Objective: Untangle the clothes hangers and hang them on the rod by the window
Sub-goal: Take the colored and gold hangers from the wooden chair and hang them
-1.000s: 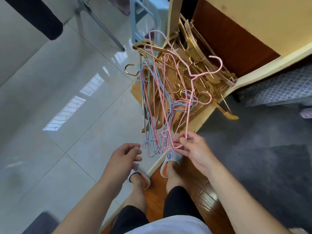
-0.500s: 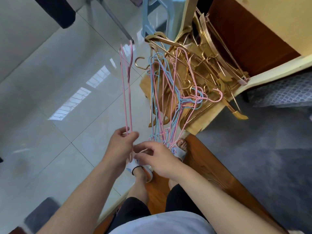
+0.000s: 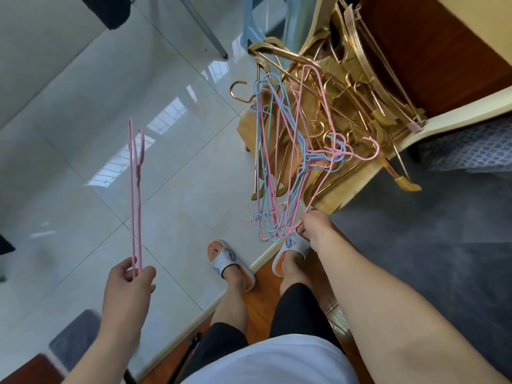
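Below, we see a glossy tiled floor point(image 3: 83, 112) meeting a dark grey carpet point(image 3: 415, 245) on the right, with a strip of wood flooring point(image 3: 260, 284) under our slippered feet; our left hand point(image 3: 130, 284) is raised over the tiles, its fingers point(image 3: 148, 274) pinching the lower end of a single pink hanger point(image 3: 135, 195) held edge-on; our right hand point(image 3: 315, 228) grips the bottom of a tangled pink and blue bundle point(image 3: 279, 162), which leans against a heap of gold hangers point(image 3: 346, 106) at a cream frame point(image 3: 443, 120); we cannot count the bundle's hangers; the rod is out of sight.
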`<state>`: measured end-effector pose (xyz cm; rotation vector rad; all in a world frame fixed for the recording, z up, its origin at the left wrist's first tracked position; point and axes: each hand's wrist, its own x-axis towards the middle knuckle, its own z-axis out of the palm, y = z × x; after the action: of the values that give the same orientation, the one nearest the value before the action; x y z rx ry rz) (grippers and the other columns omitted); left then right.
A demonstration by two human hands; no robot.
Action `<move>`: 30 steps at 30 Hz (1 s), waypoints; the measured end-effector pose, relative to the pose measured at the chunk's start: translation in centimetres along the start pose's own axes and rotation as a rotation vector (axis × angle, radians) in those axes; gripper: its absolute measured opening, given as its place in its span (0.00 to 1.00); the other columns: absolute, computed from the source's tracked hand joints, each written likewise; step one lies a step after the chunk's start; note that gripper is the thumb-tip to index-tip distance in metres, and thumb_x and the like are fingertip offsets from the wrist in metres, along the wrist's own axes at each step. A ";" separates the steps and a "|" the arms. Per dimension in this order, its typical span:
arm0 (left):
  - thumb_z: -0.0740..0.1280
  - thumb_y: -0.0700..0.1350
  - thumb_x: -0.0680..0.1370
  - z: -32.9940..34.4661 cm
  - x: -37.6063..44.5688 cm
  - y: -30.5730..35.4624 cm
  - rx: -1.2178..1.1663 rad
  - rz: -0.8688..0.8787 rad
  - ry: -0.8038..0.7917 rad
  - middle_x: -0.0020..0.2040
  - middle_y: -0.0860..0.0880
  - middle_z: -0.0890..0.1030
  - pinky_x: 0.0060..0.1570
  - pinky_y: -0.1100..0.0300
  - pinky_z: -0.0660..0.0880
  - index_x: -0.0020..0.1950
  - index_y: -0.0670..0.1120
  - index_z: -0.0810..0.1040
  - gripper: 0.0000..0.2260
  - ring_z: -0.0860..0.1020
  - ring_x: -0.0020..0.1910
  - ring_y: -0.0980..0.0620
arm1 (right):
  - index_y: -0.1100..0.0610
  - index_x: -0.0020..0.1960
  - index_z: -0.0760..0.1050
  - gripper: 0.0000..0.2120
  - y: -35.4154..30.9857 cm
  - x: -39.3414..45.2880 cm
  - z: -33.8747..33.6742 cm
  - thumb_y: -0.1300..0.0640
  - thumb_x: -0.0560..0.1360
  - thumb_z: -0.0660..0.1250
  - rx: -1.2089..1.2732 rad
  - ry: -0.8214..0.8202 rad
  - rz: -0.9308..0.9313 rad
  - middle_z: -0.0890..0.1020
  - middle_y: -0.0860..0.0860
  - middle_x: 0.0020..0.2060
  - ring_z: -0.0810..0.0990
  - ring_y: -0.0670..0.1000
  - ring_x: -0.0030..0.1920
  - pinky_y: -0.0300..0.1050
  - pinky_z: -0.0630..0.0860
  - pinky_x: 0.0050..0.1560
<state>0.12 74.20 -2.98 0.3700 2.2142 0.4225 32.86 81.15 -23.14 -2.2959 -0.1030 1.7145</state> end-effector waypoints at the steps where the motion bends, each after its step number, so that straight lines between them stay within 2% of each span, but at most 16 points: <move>1: 0.65 0.41 0.80 -0.1 0.1 -0.1 -0.006 0.001 0.005 0.51 0.48 0.76 0.63 0.40 0.75 0.75 0.44 0.67 0.23 0.79 0.48 0.50 | 0.60 0.54 0.79 0.09 -0.4 0.4 0.5 0.62 0.75 0.65 0.068 -0.004 0.011 0.84 0.54 0.48 0.82 0.56 0.46 0.49 0.79 0.48; 3: 0.65 0.41 0.80 -0.2 0.3 -0.4 -0.006 0.011 0.014 0.51 0.48 0.76 0.63 0.40 0.75 0.75 0.44 0.67 0.23 0.79 0.47 0.52 | 0.60 0.57 0.79 0.12 -1.3 0.2 1.3 0.60 0.74 0.68 0.144 0.030 0.034 0.85 0.56 0.52 0.83 0.59 0.49 0.48 0.78 0.44; 5: 0.65 0.41 0.80 -0.3 0.3 -0.5 -0.001 0.023 0.010 0.50 0.46 0.77 0.63 0.39 0.75 0.75 0.44 0.67 0.23 0.79 0.47 0.51 | 0.61 0.59 0.77 0.13 -1.7 0.1 1.7 0.58 0.76 0.68 0.190 0.066 0.057 0.84 0.58 0.54 0.81 0.57 0.43 0.43 0.74 0.35; 6: 0.65 0.41 0.80 -0.3 0.2 -0.5 -0.001 0.030 0.006 0.51 0.46 0.77 0.63 0.39 0.76 0.75 0.44 0.68 0.23 0.79 0.47 0.50 | 0.61 0.60 0.76 0.13 -2.1 -0.6 1.8 0.57 0.78 0.67 0.186 0.077 0.060 0.84 0.58 0.54 0.81 0.56 0.42 0.44 0.75 0.35; 8: 0.65 0.42 0.80 -0.2 0.2 -0.5 -0.003 0.047 -0.002 0.52 0.46 0.77 0.62 0.40 0.76 0.74 0.45 0.68 0.22 0.79 0.47 0.50 | 0.61 0.59 0.76 0.13 -2.5 -1.6 1.8 0.53 0.81 0.62 0.116 0.102 0.017 0.83 0.58 0.56 0.82 0.57 0.49 0.52 0.81 0.49; 9: 0.66 0.42 0.80 -0.2 0.1 -0.4 -0.004 0.056 -0.006 0.52 0.46 0.78 0.62 0.40 0.76 0.74 0.45 0.68 0.22 0.79 0.47 0.50 | 0.59 0.58 0.76 0.14 -2.6 -2.3 1.7 0.51 0.82 0.60 0.064 0.112 -0.026 0.83 0.58 0.56 0.82 0.58 0.52 0.55 0.81 0.55; 10: 0.66 0.42 0.80 -0.1 -0.2 -0.4 -0.002 0.066 -0.012 0.51 0.47 0.78 0.62 0.40 0.76 0.73 0.45 0.69 0.22 0.80 0.48 0.50 | 0.58 0.57 0.76 0.14 -2.9 -3.7 1.4 0.50 0.83 0.58 0.041 0.111 -0.070 0.83 0.56 0.54 0.82 0.56 0.50 0.55 0.81 0.55; 11: 0.66 0.41 0.80 -0.1 -0.5 -0.3 -0.001 0.077 -0.017 0.51 0.48 0.78 0.61 0.40 0.76 0.73 0.45 0.69 0.21 0.80 0.48 0.49 | 0.57 0.54 0.76 0.14 -3.1 -4.9 1.0 0.49 0.84 0.57 0.066 0.108 -0.116 0.83 0.54 0.51 0.82 0.53 0.47 0.52 0.81 0.50; 13: 0.66 0.42 0.80 0.1 -1.2 0.1 0.004 0.091 -0.023 0.50 0.49 0.78 0.60 0.42 0.76 0.73 0.44 0.69 0.21 0.80 0.50 0.45 | 0.57 0.53 0.76 0.14 -3.8 -7.2 -0.1 0.49 0.85 0.57 0.216 0.060 -0.187 0.84 0.53 0.47 0.83 0.51 0.46 0.46 0.80 0.44; 15: 0.67 0.43 0.79 0.0 -1.9 0.9 0.011 0.100 -0.027 0.50 0.50 0.78 0.59 0.43 0.76 0.72 0.45 0.70 0.21 0.81 0.51 0.42 | 0.57 0.56 0.77 0.15 -5.0 -9.8 -1.5 0.48 0.85 0.58 0.413 -0.011 -0.252 0.85 0.55 0.51 0.85 0.53 0.54 0.52 0.82 0.54; 18: 0.67 0.49 0.72 -0.4 -3.3 2.7 0.000 0.124 -0.062 0.50 0.50 0.78 0.58 0.43 0.76 0.71 0.47 0.70 0.27 0.81 0.51 0.41 | 0.55 0.60 0.76 0.13 -7.5 -14.6 -4.5 0.48 0.85 0.59 0.555 -0.140 -0.328 0.85 0.56 0.54 0.85 0.56 0.55 0.59 0.81 0.56; 20: 0.67 0.51 0.70 -0.5 -3.8 4.0 -0.017 0.138 -0.083 0.50 0.49 0.79 0.56 0.44 0.76 0.70 0.48 0.71 0.28 0.82 0.51 0.42 | 0.55 0.61 0.75 0.13 -8.6 -17.0 -6.2 0.49 0.85 0.58 0.541 -0.201 -0.344 0.85 0.58 0.56 0.84 0.59 0.57 0.63 0.80 0.58; 24: 0.66 0.42 0.79 -0.6 -5.0 7.1 -0.089 0.196 -0.109 0.45 0.47 0.74 0.58 0.48 0.76 0.63 0.47 0.75 0.13 0.79 0.46 0.44 | 0.58 0.67 0.72 0.20 -10.2 -21.3 -9.5 0.46 0.84 0.58 0.504 -0.282 -0.353 0.82 0.58 0.61 0.84 0.61 0.58 0.69 0.77 0.61; 26: 0.65 0.41 0.80 -0.9 -5.6 8.6 -0.137 0.217 -0.109 0.45 0.46 0.74 0.62 0.45 0.76 0.64 0.46 0.75 0.12 0.79 0.45 0.49 | 0.59 0.67 0.73 0.23 -10.8 -23.2 -11.0 0.44 0.83 0.56 0.434 -0.315 -0.365 0.81 0.60 0.62 0.84 0.62 0.58 0.69 0.76 0.62; 28: 0.66 0.43 0.80 -1.3 -6.2 9.9 -0.198 0.235 -0.098 0.50 0.47 0.77 0.63 0.41 0.76 0.69 0.44 0.73 0.17 0.79 0.48 0.53 | 0.60 0.62 0.74 0.22 -11.0 -24.4 -11.8 0.43 0.83 0.56 0.384 -0.339 -0.381 0.81 0.64 0.59 0.83 0.65 0.57 0.70 0.76 0.61; 30: 0.66 0.44 0.80 -1.6 -6.6 10.6 -0.268 0.247 -0.071 0.57 0.46 0.78 0.61 0.40 0.77 0.70 0.45 0.73 0.19 0.80 0.49 0.53 | 0.58 0.53 0.74 0.18 -11.5 -25.5 -11.9 0.43 0.83 0.56 0.281 -0.369 -0.413 0.83 0.65 0.52 0.83 0.66 0.54 0.70 0.76 0.61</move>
<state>4.15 80.83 6.95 0.5060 2.0159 0.8167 37.79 84.56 6.68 -1.6070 -0.3568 1.7721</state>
